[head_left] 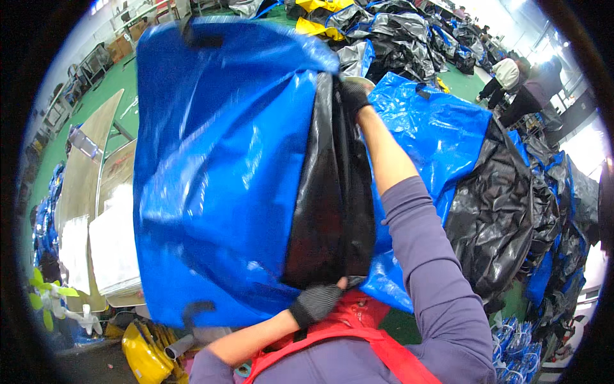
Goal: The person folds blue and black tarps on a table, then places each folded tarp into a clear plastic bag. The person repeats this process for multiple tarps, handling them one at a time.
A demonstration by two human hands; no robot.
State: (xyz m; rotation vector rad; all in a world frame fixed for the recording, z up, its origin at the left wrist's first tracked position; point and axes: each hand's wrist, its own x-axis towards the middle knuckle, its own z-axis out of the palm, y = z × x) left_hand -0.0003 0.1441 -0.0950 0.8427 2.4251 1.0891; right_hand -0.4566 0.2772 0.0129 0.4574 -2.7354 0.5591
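A large bag of glossy blue and black coated fabric (217, 173) hangs spread out in front of me, with its black panel (320, 198) folded along the right side. My left hand (316, 302), in a dark striped glove, is closed on the bottom edge of that black part, close to my body. At the far end, my right hand (354, 99), in a black glove, grips the top of the same black part; its fingers are partly hidden. Short black straps show on the blue fabric at the top and bottom left. A red apron (358, 310) covers my front.
Another blue and black bag (492, 205) lies just to the right. Heaped bags (403, 38) fill the far floor. A pale table (115, 249) stands left, near a small green-bladed fan (48, 296). Yellow material (146, 352) lies lower left. People (521, 83) are at far right.
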